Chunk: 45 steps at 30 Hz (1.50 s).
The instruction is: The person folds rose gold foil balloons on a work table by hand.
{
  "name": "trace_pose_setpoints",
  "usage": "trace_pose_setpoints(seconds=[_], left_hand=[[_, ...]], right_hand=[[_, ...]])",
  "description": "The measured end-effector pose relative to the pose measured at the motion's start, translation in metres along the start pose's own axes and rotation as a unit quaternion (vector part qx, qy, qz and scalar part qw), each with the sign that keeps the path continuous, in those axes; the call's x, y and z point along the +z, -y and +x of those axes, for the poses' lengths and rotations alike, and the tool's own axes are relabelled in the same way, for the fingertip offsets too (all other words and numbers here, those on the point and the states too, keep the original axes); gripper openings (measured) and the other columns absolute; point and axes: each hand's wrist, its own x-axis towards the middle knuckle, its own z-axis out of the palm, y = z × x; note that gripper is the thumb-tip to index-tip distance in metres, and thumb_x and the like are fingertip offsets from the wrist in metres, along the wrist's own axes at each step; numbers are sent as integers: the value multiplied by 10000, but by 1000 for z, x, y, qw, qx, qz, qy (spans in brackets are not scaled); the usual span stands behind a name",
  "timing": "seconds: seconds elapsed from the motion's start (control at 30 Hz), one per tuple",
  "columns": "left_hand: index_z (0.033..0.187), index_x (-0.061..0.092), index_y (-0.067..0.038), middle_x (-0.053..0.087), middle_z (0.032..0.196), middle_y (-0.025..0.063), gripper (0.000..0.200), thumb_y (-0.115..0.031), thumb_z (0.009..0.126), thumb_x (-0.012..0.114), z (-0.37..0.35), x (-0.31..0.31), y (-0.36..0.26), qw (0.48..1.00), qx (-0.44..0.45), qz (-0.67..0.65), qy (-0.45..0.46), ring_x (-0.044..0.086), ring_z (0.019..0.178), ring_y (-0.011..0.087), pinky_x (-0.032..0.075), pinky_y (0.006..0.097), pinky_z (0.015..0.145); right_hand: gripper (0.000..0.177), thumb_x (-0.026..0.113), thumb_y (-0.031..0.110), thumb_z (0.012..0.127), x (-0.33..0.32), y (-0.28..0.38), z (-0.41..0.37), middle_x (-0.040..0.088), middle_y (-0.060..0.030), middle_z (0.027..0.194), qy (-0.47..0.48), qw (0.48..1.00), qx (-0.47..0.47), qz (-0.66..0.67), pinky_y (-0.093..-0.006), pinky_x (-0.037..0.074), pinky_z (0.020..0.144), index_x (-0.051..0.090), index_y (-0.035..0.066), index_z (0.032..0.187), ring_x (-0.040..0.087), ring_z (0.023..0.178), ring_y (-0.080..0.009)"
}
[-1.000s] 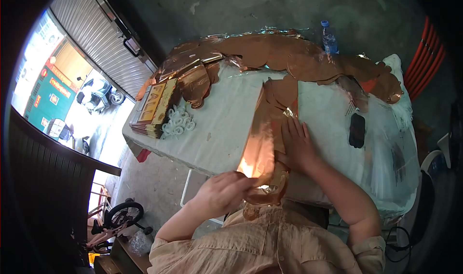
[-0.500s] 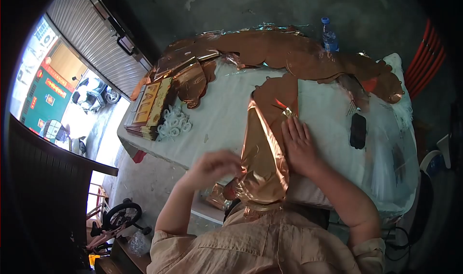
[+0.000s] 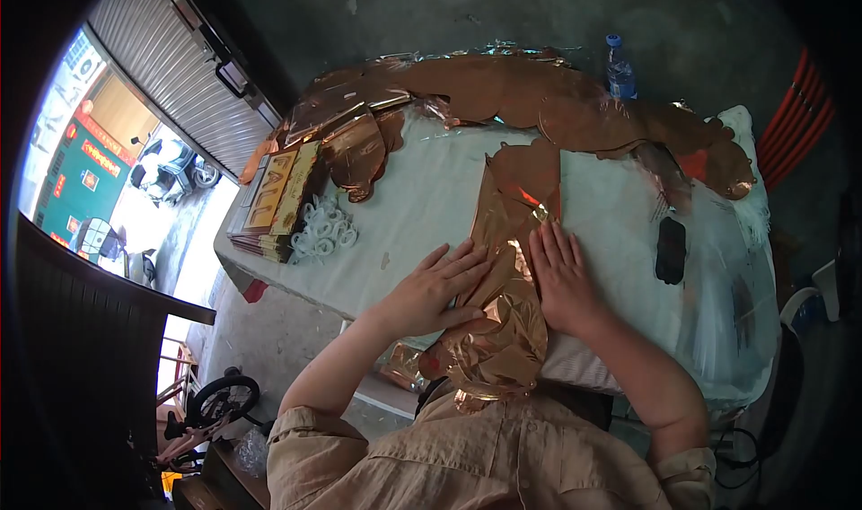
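Observation:
A flat copper-coloured foil piece (image 3: 515, 191), which looks like an uninflated foil balloon, lies lengthwise on the white-covered table, its near end crumpled against my shirt. My left hand (image 3: 437, 285) rests on its left side, fingers spread and palm down. Along its right edge lies my right hand (image 3: 566, 281), flat with the fingers stretched out, partly on the white cloth. Neither hand grips anything. A small shiny red and gold patch (image 3: 537, 206) shows on the foil just beyond my right fingertips.
More flat copper foil pieces (image 3: 485, 83) line the table's far edge. At the left are printed packets (image 3: 274, 200) and a heap of white rings (image 3: 323, 229). A black phone-like object (image 3: 670, 248) lies right, near clear plastic (image 3: 718, 303). A water bottle (image 3: 620, 72) stands at the back.
My left hand has come down from above the foil's left edge to lie flat on it. The raised left fold is now flatter and more creased. My right hand has stayed in place.

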Motion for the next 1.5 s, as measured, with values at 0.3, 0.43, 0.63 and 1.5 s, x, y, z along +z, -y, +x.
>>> trace_pose_setpoints(seconds=[0.3,0.43,0.63,1.5], left_hand=[[1461,310,-99,300,1502,156,812,-502,829,623,4,1,2,1000,5,0,-11,242,1413,308,170,486,1153],[1458,319,-108,302,1501,152,845,-527,801,645,6,3,3,1000,10,12,-9,234,1415,305,174,486,1153],[1449,335,-105,306,1500,148,931,-585,731,684,7,3,4,999,23,30,-5,234,1415,304,175,487,1153],[1442,372,-151,316,1493,155,822,-562,786,646,7,-2,5,999,46,22,-5,260,1401,327,218,497,1126]], right_hand=[[693,441,186,858,-1,0,0,180,-258,1520,-1,1000,-2,3,-482,80,1167,191,-62,1455,136,1438,-363],[679,428,160,858,1,-2,0,180,-244,1524,-8,1000,-2,-1,-481,78,1168,193,-50,1460,135,1441,-352],[663,408,145,869,-3,0,0,178,-230,1531,7,1000,10,20,-471,65,1170,185,-38,1466,122,1445,-342],[669,477,465,924,-17,4,-1,199,-190,1536,23,997,-17,68,-547,73,1143,277,156,1482,106,1437,-379]])
